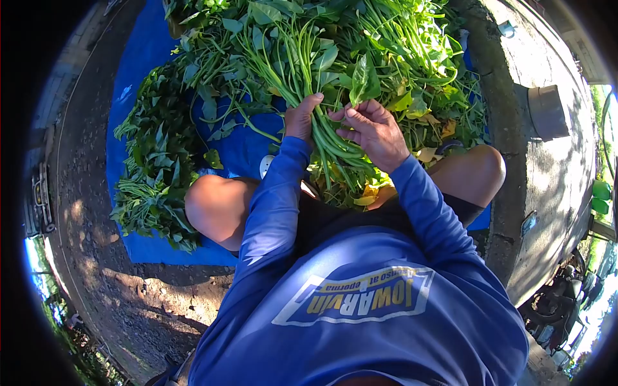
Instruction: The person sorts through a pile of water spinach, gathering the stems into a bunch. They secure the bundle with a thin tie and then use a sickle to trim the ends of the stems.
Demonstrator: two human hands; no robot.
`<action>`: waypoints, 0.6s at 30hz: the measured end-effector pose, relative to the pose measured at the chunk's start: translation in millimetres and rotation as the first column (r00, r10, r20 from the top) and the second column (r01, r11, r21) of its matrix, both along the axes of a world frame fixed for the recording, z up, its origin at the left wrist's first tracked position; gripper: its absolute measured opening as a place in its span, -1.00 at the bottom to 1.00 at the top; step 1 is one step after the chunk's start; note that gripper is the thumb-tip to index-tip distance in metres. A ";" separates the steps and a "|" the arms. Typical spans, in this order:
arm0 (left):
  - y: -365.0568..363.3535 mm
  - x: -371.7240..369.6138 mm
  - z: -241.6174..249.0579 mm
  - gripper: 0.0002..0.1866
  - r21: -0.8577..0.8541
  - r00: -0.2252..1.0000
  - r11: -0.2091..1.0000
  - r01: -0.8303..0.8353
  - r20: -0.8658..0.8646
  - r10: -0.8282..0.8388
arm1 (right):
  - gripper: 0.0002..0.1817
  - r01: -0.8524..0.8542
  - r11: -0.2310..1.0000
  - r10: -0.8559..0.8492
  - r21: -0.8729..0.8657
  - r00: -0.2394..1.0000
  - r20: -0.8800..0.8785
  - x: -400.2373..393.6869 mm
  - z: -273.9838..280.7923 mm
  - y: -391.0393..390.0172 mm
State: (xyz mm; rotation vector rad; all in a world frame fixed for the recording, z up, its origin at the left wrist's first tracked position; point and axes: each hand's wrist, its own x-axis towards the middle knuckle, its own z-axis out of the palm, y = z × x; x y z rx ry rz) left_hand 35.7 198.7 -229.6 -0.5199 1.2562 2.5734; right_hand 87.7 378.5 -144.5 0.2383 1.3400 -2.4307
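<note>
My left hand [302,119] is wrapped round a bunch of long-stemmed leafy greens [331,138], thumb on top. The cut stem ends point down toward my lap and the leaves fan out away from me. Just right of the bunch, my right hand [376,132] pinches a single green leaf [365,78] by its stalk between thumb and fingertips. Beyond both hands lies a large loose heap of the same greens [399,38], with some yellowed leaves [367,195] below the bunch, between my legs.
A blue tarp [145,248] lies under the greens. Along its left side sits a row of stacked leafy bunches [154,154]. At the right, a low concrete edge [505,148] borders the tarp, with a round grey container [547,112] beyond it. Bare soil [90,212] stretches to the left.
</note>
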 end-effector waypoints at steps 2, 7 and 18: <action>0.7 -3.6 2.7 -0.66 -0.056 0.999 0.998 -0.009 -0.031 0.008 | -0.93 -0.040 0.998 0.039 -0.039 0.999 -0.020 11.3 7.9 14.7; -6.5 -19.1 7.6 -0.69 -0.026 0.987 0.997 -0.074 -0.145 0.069 | -0.92 0.133 0.973 -0.102 0.187 0.980 -0.169 12.1 51.7 91.8; 16.7 -11.3 9.3 -0.56 -0.315 0.983 0.949 -0.010 -0.179 -0.049 | -0.67 0.066 0.601 0.194 0.796 0.955 -0.225 -69.6 55.9 38.8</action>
